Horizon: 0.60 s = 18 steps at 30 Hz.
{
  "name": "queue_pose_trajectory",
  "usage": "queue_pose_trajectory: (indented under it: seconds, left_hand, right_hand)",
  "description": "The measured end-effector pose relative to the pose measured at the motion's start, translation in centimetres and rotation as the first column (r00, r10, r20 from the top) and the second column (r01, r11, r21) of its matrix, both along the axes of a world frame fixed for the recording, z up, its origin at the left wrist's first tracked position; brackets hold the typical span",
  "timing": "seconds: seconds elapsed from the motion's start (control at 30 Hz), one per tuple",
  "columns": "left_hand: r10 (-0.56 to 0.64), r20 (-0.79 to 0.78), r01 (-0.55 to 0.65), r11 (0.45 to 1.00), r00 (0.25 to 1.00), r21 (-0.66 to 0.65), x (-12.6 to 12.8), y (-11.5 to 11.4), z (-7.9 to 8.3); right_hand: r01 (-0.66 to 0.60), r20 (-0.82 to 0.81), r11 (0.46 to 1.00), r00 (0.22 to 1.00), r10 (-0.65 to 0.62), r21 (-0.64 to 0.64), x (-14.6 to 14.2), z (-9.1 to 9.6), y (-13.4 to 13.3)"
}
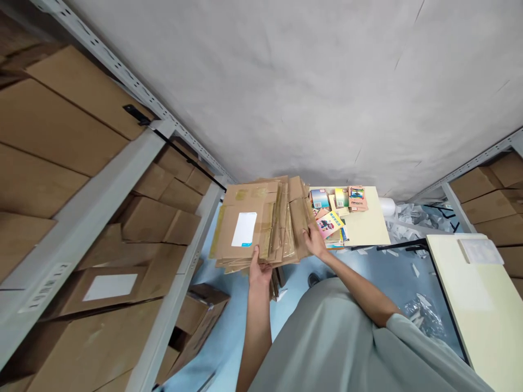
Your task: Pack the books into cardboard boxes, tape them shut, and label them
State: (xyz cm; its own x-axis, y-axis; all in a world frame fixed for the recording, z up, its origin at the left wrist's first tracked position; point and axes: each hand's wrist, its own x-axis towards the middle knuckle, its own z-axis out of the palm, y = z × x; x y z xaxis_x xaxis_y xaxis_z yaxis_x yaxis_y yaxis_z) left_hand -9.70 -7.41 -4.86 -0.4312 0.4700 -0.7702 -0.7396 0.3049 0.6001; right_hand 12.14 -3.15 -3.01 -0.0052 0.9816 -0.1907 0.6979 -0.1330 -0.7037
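Flattened cardboard boxes [267, 207] with strips of brown tape lie stacked in front of me, and a white label [244, 229] shows on the top one. My left hand [260, 271] grips the near edge of the stack, thumb on top and the other fingers mostly hidden beneath. At the stack's right side, my right hand [314, 239] is closed on the edge of a folded cardboard piece [299, 218]. Just beyond that hand, several colourful books [329, 224] lie on a cream table [370, 228]. What supports the stack from below is hidden.
Shelves on the left hold brown boxes [153, 218] behind a grey metal upright [102, 179]. Another shelf with boxes [486, 201] stands at right. A second cream table [469, 294] is near my right. Crumpled paper [420, 218] and clear plastic [427, 316] lie about the blue floor.
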Motion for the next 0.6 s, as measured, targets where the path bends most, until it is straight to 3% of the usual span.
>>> queue_pose_trajectory:
  seconds: [0.1,0.23,0.4,0.6]
  left_hand:
    - [0.056,0.029,-0.058,0.997,0.998,0.047,-0.3,-0.3,0.1]
    - [0.062,0.009,-0.063,0.997,0.998,0.051,-0.2,-0.7,-0.2]
    - [-0.016,0.011,0.015,0.999,1.0,0.048,0.0,-1.0,-0.6]
    - [-0.129,0.04,0.131,0.989,0.991,-0.067,0.2,-1.5,-1.1]
  right_hand:
    - [0.057,-0.148,0.992,0.988,-0.041,0.109,2.4,0.9,-1.2]
    - [0.105,-0.224,0.988,0.971,-0.078,0.11,5.8,3.5,-3.9]
    - [0.193,-0.297,0.976,0.942,-0.154,0.104,9.7,9.5,-8.0]
    - [0.311,-0.369,0.941,0.897,-0.244,0.133,14.3,17.3,-12.0]
